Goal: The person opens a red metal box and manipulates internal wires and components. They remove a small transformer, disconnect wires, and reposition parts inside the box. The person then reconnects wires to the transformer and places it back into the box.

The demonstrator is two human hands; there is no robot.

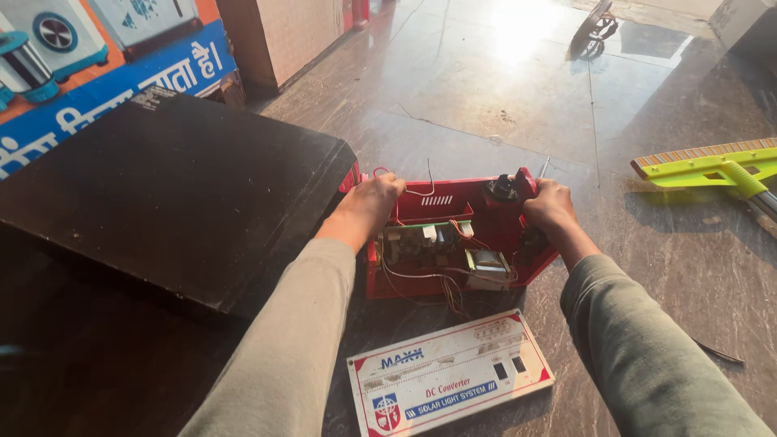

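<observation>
Nearby, black slab (pixel 170 194), white panel (pixel 450 375), broom (pixel 712 168).

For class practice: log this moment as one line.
left hand: grips red case rim | right hand: grips far corner | white cover panel: floor

Count of items around the two hands on the tiled floor.

Two hands, the left hand (pixel 371 201) and the right hand (pixel 550 206), grip one open red metal case (pixel 453 212); inside it, between the hands, sit one green circuit board (pixel 421 241) and one small transformer (pixel 488 267). One white front panel (pixel 450 375) lies below the hands, one black flat board (pixel 174 190) left of them, one green broom (pixel 712 168) to the right.
</observation>
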